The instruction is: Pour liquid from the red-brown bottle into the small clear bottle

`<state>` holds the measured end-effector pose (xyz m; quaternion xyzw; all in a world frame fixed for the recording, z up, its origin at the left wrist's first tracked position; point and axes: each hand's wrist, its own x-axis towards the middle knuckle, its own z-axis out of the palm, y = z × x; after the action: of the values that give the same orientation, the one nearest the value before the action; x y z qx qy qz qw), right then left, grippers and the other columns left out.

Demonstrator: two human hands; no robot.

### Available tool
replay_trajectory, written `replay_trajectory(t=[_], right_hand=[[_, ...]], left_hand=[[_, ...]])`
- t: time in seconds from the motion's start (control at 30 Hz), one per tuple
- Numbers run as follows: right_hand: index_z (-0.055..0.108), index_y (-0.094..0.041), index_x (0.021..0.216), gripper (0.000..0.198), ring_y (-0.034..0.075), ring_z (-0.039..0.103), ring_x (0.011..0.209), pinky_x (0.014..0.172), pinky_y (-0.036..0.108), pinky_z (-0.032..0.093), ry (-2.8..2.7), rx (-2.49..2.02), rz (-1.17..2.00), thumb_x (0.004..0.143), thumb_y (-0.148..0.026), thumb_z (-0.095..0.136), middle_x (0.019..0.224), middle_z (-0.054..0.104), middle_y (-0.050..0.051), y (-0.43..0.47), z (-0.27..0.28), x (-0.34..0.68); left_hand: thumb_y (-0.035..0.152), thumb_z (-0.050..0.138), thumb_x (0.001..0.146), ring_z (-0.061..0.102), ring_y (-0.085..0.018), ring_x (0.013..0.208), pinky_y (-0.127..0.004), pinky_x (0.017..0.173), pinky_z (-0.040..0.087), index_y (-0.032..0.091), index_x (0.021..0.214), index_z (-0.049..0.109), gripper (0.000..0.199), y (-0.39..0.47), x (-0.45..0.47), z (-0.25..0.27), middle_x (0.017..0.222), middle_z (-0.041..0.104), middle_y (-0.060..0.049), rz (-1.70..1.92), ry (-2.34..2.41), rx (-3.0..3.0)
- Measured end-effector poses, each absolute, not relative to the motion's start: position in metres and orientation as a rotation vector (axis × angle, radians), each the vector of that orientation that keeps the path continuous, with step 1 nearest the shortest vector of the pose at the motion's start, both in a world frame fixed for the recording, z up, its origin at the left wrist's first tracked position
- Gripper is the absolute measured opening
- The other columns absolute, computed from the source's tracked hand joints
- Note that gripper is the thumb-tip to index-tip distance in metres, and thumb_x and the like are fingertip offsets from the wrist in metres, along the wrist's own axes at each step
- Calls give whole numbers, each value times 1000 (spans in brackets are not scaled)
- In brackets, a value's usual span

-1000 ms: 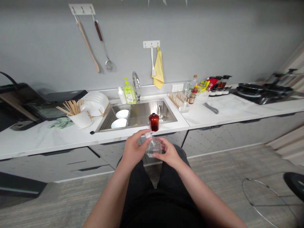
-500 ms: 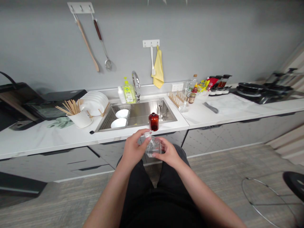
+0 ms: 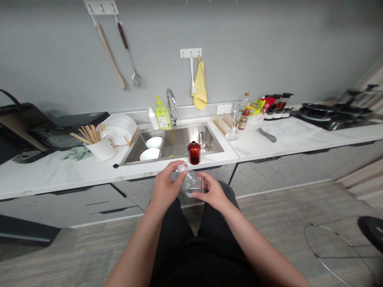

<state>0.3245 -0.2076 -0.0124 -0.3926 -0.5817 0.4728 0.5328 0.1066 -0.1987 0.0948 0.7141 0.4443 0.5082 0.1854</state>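
Observation:
In front of the counter edge my right hand is closed around the side of a clear, squarish bottle. A white pump head is pinched between the thumb and fingers of my left hand, at the bottle's upper left. Whether the pump is still seated in the bottle's neck I cannot tell. Just beyond both hands, a reddish-brown bottle with an uncovered neck stands upright on the counter's front rim by the sink.
Behind the brown bottle lies a steel sink with a faucet and white bowls in a rack. Left are chopsticks in a white holder and stacked plates. A wooden rack stands to the right.
The white pump head has shifted slightly to the left and tilted with my left hand, away from the bottle's middle. My right hand and the clear bottle stay nearly still.

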Motion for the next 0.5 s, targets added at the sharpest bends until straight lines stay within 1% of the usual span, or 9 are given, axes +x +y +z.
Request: replay_trajectory(t=[0.13, 0.3, 0.5], right_hand=[[68, -29, 145, 83, 32, 81, 122, 110, 49, 66, -1386, -918, 1139, 73, -44, 107, 146, 76, 12, -208, -12, 324], [66, -29, 147, 85, 31, 82, 120, 110, 49, 66, -1405, -948, 1141, 75, -44, 106, 150, 75, 12, -207, -14, 326], [66, -28, 149, 87, 33, 79, 129, 111, 48, 65, -1399, -945, 1125, 74, -46, 107, 151, 75, 13, -206, -17, 325]], left_hand=[[37, 80, 102, 85, -25, 108, -40, 99, 68, 28, 131, 82, 30, -198, 108, 92, 123, 90, -5, 1439, 1258, 1975], [40, 80, 104, 85, -25, 107, -41, 103, 68, 28, 130, 83, 29, -195, 109, 89, 120, 90, -5, 1486, 1282, 1937], [42, 79, 104, 86, -27, 109, -39, 96, 69, 31, 133, 83, 31, -196, 110, 88, 123, 90, -4, 1438, 1326, 1961]])
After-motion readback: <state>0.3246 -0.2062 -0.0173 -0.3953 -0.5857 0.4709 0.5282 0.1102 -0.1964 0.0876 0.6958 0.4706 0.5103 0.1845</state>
